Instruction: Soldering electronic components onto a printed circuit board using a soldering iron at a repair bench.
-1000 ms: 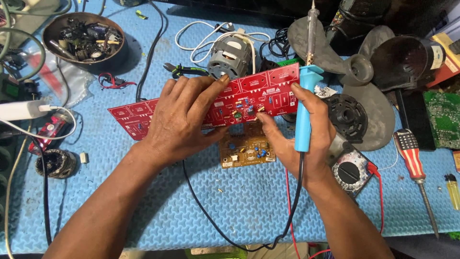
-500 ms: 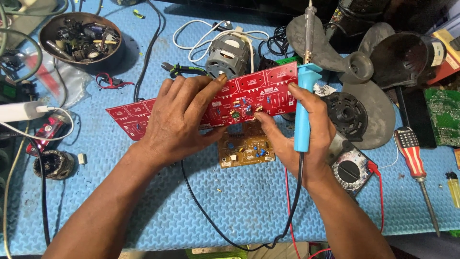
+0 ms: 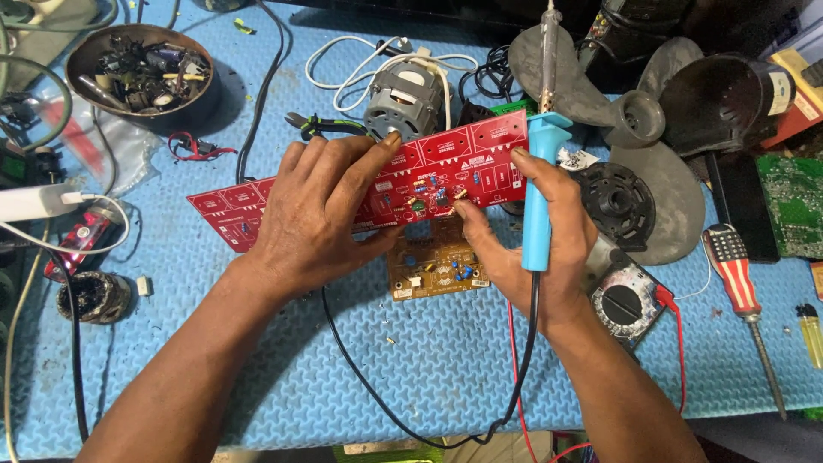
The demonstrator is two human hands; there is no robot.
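Observation:
A long red circuit board [image 3: 446, 171] is held above the blue foam mat. My left hand [image 3: 321, 210] grips its middle, thumb under and fingers over the top edge. My right hand [image 3: 536, 236] holds a blue-handled soldering iron [image 3: 538, 184] upright, tip pointing away, while its thumb and forefinger touch small parts on the red board. Beneath the red board a smaller tan circuit board [image 3: 437, 270] lies flat on the mat.
A small electric motor [image 3: 403, 99] and white cable sit behind the board. Grey fan blade [image 3: 639, 120], multimeter [image 3: 626, 300], striped-handle screwdriver [image 3: 741, 283] and green board [image 3: 793, 206] lie right. A bowl of parts [image 3: 141, 64] is far left.
Both hands and the red board stay almost in place. My right thumb and forefinger shift slightly on the board's small parts.

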